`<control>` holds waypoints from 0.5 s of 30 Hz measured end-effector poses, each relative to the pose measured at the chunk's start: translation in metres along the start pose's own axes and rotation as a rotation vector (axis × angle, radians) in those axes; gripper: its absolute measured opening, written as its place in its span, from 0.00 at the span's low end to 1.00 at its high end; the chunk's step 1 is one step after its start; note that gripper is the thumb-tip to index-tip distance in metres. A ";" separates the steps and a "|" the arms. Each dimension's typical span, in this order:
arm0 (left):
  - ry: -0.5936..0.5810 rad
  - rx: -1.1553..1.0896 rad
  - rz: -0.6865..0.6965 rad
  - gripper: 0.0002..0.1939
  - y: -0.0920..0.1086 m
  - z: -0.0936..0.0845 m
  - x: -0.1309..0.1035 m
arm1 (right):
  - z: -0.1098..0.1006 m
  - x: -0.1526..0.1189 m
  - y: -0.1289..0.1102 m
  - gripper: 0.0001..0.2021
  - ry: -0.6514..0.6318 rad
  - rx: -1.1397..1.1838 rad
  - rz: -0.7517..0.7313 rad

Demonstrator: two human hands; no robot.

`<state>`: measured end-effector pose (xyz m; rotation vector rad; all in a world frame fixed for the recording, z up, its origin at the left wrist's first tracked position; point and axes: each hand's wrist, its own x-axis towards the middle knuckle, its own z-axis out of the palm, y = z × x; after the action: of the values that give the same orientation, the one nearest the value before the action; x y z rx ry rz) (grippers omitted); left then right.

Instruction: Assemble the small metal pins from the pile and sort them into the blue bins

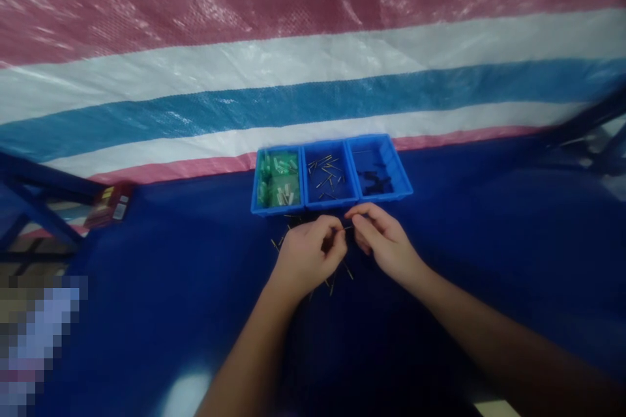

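Observation:
My left hand [313, 247] is closed in a pinch on a thin metal pin [348, 228], whose tip sticks out to the right. Close beside it, my right hand [386, 241] has thumb and fingers pressed together at the pin's other end; what lies between them is too small to make out. Several similar slim, brass-coloured pins [349, 270] lie scattered on the blue table around and under my left hand, partly hidden by it. Just beyond both hands stand three joined blue bins; the middle bin [356, 201] contains more of these loose pins.
Green and clear small pieces [281, 176] fill the left bin [276, 211]. Black parts [375, 181] lie in the right bin [398, 194]. A striped plastic sheet [313, 104] hangs behind the blue table [195, 273]. At the far left sits a red box [110, 204] near a blue frame [44, 176].

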<state>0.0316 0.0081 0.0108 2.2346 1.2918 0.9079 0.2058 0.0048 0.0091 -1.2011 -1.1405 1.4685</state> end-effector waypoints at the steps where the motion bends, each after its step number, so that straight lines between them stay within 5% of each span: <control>1: 0.000 0.003 -0.017 0.02 0.000 -0.001 0.000 | 0.000 0.000 0.000 0.11 -0.001 0.002 -0.003; 15: 0.053 -0.022 -0.114 0.01 0.001 -0.003 -0.001 | 0.000 0.002 0.000 0.08 0.018 -0.056 -0.015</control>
<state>0.0298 0.0069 0.0140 2.1102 1.4100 0.9399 0.2058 0.0064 0.0085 -1.2390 -1.1828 1.4203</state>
